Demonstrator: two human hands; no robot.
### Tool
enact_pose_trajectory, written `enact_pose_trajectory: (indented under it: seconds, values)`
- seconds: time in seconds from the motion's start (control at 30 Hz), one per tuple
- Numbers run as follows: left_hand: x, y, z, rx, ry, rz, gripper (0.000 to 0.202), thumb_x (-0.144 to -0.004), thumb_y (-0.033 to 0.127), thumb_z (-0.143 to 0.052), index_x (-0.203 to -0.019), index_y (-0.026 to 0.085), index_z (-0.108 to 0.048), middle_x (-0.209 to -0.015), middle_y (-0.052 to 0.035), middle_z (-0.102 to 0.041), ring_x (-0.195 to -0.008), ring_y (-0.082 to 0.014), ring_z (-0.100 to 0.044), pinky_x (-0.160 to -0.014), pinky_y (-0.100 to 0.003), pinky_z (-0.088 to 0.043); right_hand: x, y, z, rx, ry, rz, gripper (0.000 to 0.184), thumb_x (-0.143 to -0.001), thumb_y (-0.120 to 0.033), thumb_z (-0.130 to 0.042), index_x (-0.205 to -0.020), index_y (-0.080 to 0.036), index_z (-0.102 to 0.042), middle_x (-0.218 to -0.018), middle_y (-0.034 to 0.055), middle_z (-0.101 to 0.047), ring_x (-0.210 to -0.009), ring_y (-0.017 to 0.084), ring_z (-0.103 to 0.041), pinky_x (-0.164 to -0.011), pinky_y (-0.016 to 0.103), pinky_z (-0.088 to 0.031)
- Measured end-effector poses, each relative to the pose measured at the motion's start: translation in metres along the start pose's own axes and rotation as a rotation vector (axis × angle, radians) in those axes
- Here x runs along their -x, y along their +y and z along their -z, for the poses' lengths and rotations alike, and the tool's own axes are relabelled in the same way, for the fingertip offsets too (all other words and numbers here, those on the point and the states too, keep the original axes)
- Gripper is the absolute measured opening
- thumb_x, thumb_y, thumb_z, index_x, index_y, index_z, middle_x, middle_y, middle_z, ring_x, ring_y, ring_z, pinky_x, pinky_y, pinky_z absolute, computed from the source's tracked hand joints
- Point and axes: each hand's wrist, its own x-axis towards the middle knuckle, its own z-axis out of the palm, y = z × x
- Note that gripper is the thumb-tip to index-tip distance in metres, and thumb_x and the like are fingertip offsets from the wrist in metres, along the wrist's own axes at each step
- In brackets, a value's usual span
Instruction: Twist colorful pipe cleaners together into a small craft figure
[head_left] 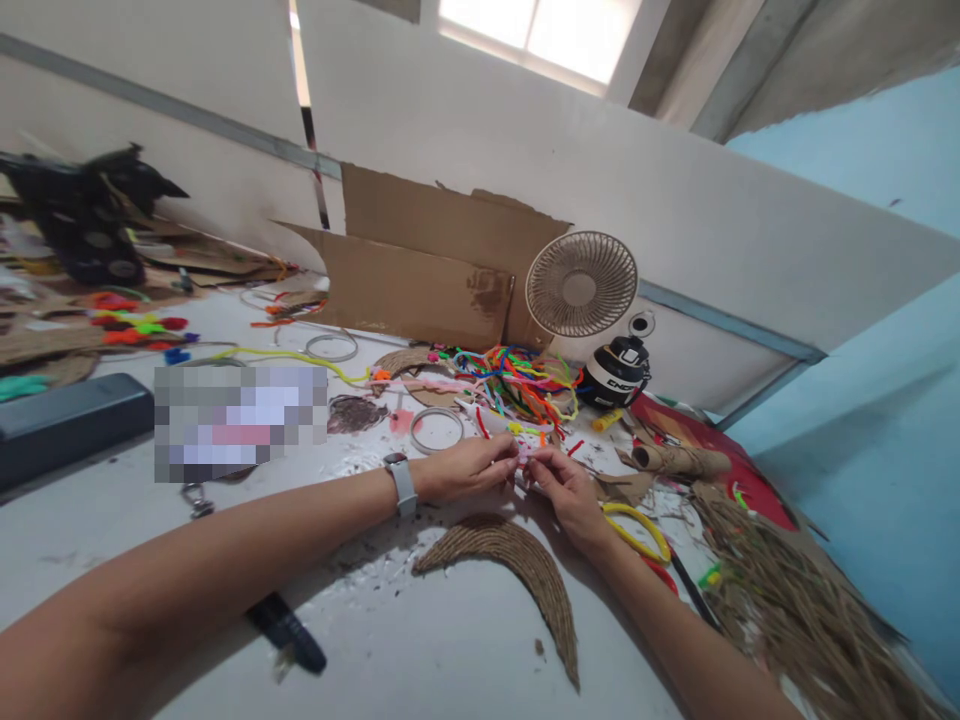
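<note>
My left hand, with a watch on its wrist, meets my right hand over the white table. The fingertips of both hands pinch a small pink pipe cleaner, whose shape is mostly hidden by the fingers. Just in front of the hands lies a crescent covered in brown twine, touched by neither hand. Behind them spreads a tangled heap of coloured pipe cleaners. A metal ring rests beyond my left wrist.
A fan and a black-and-white jug stand at the back before cardboard. Brown fibre strands and yellow-handled scissors lie right. A dark case sits left; a black strap lies under my left arm.
</note>
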Motion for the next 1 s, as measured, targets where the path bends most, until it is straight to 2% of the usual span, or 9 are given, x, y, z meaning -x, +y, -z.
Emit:
enact_pose_trajectory:
  seconds: [0.17,0.4,0.57,0.77,1.0]
  values:
    - [0.0003,0.0002,-0.0014,-0.049,-0.015,-0.001,0.023,-0.09,0.033,-0.027,-0.091,0.018,-0.044,-0.082,-0.0033,-0.058,-0.074,-0.0162,-0.055,-0.069,-0.026,-0.041,0.0002,0.0028,0.0007,0.073,-0.026,0.01,0.019,-0.081,-0.037,-0.055,-0.082,-0.019,-0.057,-0.069,-0.0015,-0.052,-0.064,0.011,-0.047,-0.058,0.023,-0.039]
    - [0.0009,0.0012,-0.0027,-0.109,0.024,0.028,0.026,-0.09,0.036,-0.027,-0.09,0.018,-0.045,-0.081,-0.0041,-0.056,-0.071,-0.0171,-0.053,-0.066,-0.027,-0.04,0.0011,0.0044,-0.0023,0.187,-0.016,0.055,0.021,-0.085,-0.039,-0.048,-0.082,-0.019,-0.055,-0.067,-0.0014,-0.049,-0.061,0.012,-0.045,-0.057,0.024,-0.037]
    - [0.0001,-0.0016,-0.0035,-0.05,0.012,0.037,0.026,-0.089,0.037,-0.03,-0.094,0.018,-0.045,-0.085,-0.0042,-0.056,-0.075,-0.0167,-0.052,-0.068,-0.026,-0.041,0.0015,0.0055,-0.0035,0.105,0.0,-0.005,0.023,-0.084,-0.042,-0.048,-0.082,-0.019,-0.053,-0.065,-0.002,-0.048,-0.059,0.012,-0.044,-0.054,0.023,-0.036]
    - [-0.0011,-0.0027,-0.0049,0.017,-0.019,0.05,0.029,-0.09,0.039,-0.027,-0.092,0.017,-0.045,-0.084,-0.003,-0.054,-0.076,-0.0155,-0.051,-0.07,-0.026,-0.041,0.0031,0.0075,-0.0045,0.037,-0.019,-0.037,0.022,-0.085,-0.04,-0.047,-0.08,-0.019,-0.051,-0.065,-0.0034,-0.046,-0.056,0.01,-0.042,-0.05,0.021,-0.035]
    - [-0.0025,-0.0062,-0.0092,0.073,-0.038,0.02,0.031,-0.092,0.04,-0.024,-0.093,0.017,-0.044,-0.085,-0.0029,-0.053,-0.077,-0.0149,-0.051,-0.071,-0.026,-0.041,0.0006,0.009,-0.0021,0.064,-0.045,0.015,0.024,-0.085,-0.042,-0.047,-0.078,-0.019,-0.051,-0.063,-0.0037,-0.048,-0.056,0.01,-0.044,-0.053,0.022,-0.036]
